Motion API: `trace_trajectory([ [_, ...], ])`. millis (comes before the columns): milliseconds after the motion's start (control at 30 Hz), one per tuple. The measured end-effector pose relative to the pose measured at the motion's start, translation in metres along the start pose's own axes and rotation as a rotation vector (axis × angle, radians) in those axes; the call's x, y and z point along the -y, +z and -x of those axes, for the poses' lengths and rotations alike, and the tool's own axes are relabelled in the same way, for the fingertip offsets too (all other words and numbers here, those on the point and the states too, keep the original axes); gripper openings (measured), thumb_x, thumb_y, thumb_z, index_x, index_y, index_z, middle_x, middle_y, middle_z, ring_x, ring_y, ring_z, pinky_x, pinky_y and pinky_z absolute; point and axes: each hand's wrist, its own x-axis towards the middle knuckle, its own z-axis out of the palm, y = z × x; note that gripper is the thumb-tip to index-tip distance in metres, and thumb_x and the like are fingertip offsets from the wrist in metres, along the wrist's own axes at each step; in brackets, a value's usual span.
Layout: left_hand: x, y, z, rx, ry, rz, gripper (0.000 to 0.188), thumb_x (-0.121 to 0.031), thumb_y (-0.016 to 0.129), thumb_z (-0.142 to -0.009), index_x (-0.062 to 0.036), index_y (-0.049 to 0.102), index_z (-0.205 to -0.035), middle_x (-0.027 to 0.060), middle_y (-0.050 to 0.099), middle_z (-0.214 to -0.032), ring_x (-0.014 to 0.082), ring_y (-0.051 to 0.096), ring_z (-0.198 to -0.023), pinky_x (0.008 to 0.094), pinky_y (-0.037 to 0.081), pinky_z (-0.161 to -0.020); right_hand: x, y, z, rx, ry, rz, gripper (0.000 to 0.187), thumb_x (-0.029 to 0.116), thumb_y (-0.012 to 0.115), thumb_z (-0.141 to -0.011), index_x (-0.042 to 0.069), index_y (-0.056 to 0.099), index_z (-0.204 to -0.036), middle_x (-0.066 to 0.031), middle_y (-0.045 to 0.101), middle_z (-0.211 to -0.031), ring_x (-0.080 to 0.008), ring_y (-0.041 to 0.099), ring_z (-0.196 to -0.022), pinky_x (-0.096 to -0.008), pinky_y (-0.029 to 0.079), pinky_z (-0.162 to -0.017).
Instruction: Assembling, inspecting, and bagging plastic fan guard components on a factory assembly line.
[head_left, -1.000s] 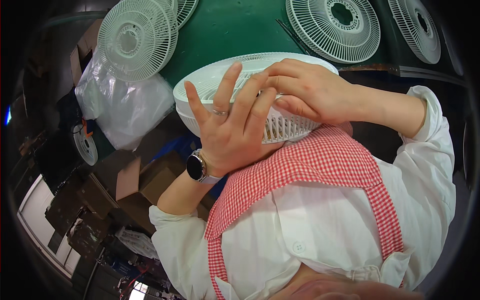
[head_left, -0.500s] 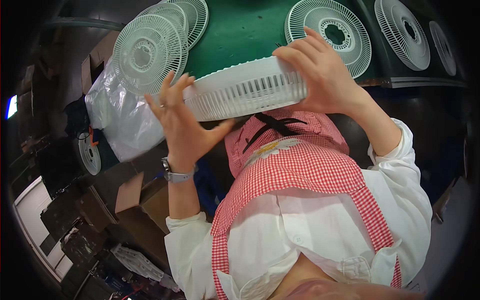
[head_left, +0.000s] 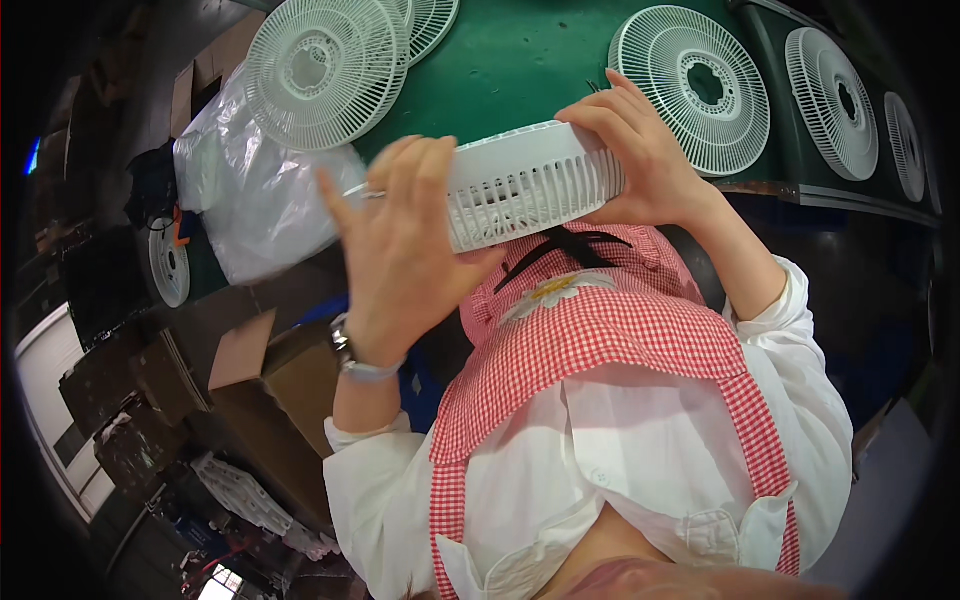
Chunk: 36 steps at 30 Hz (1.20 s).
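A white plastic fan guard [head_left: 535,195] is tilted on edge in front of my apron, its slotted side wall facing up at me. My right hand [head_left: 645,155] is closed on its right end, fingers over the upper rim and thumb side below. My left hand [head_left: 405,235], a little smeared by motion, lies across the guard's left end. Its fingers are apart and the thumb stretches out along the lower edge. Whether the left palm presses on the guard is hidden. That hand covers the guard's left end.
More white fan guards lie on the green table: an overlapping stack [head_left: 325,75] at far left, and single guards [head_left: 690,90] towards the right. Clear plastic sheeting [head_left: 255,190] hangs at the table's left edge. An open cardboard box [head_left: 300,390] stands below, left of me.
My left hand has moved right and turned, now lying over the guard's left end. The right hand keeps its grip. The whole view has shifted slightly.
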Motion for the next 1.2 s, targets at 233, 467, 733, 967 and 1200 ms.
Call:
trace_trajectory([
  [233, 0.022, 0.028, 0.006, -0.248, 0.161, 0.33, 0.082, -0.042, 0.088, -0.056, -0.0109, 0.05, -0.122, 0.004, 0.06, -0.112, 0.027, 0.057, -0.106, 0.0626, 0.009, -0.112, 0.031, -0.027, -0.014, 0.021, -0.08, 0.064, 0.091, 0.031, 0.088, -0.049, 0.009, 0.051, -0.129, -0.0085, 0.058, -0.114, -0.0276, 0.059, -0.105, -0.0563, 0.03, -0.111],
  [467, 0.055, 0.034, 0.021, 0.009, -0.122, 0.338, 0.089, -0.037, 0.09, -0.053, -0.0096, 0.046, -0.126, 0.0095, 0.053, -0.125, 0.0309, 0.046, -0.125, 0.0658, 0.015, -0.109, -0.004, -0.021, 0.005, 0.048, 0.115, 0.042, 0.09, 0.02, 0.088, -0.053, 0.009, 0.048, -0.132, -0.011, 0.051, -0.129, -0.0321, 0.049, -0.123, -0.0573, 0.029, -0.111],
  [733, -0.007, 0.017, -0.006, -0.055, 0.039, 0.13, 0.086, -0.042, 0.088, -0.055, -0.01, 0.048, -0.124, 0.0064, 0.058, -0.119, 0.0306, 0.052, -0.117, 0.07, 0.01, -0.108, 0.009, -0.004, -0.005, 0.023, 0.032, -0.059, 0.093, 0.021, 0.089, -0.053, 0.013, 0.045, -0.135, -0.0093, 0.052, -0.131, -0.03, 0.052, -0.121, -0.0609, 0.029, -0.11],
  [967, 0.003, 0.024, -0.005, -0.067, 0.088, 0.204, 0.084, -0.043, 0.089, -0.054, -0.0101, 0.051, -0.122, 0.0048, 0.062, -0.11, 0.0277, 0.058, -0.105, 0.0666, 0.01, -0.11, 0.006, 0.0, 0.004, -0.067, -0.008, -0.218, 0.087, 0.022, 0.088, -0.055, 0.009, 0.044, -0.13, -0.005, 0.061, -0.121, -0.028, 0.059, -0.111, -0.062, 0.026, -0.111],
  [1200, 0.031, 0.03, -0.01, -0.178, 0.205, 0.347, 0.087, -0.038, 0.089, -0.05, -0.0088, 0.052, -0.123, 0.0075, 0.06, -0.115, 0.0282, 0.056, -0.106, 0.0602, 0.013, -0.113, 0.004, -0.017, 0.002, -0.063, 0.072, -0.125, 0.096, 0.02, 0.087, -0.054, 0.01, 0.042, -0.138, -0.0095, 0.054, -0.131, -0.0305, 0.053, -0.121, -0.0591, 0.024, -0.112],
])
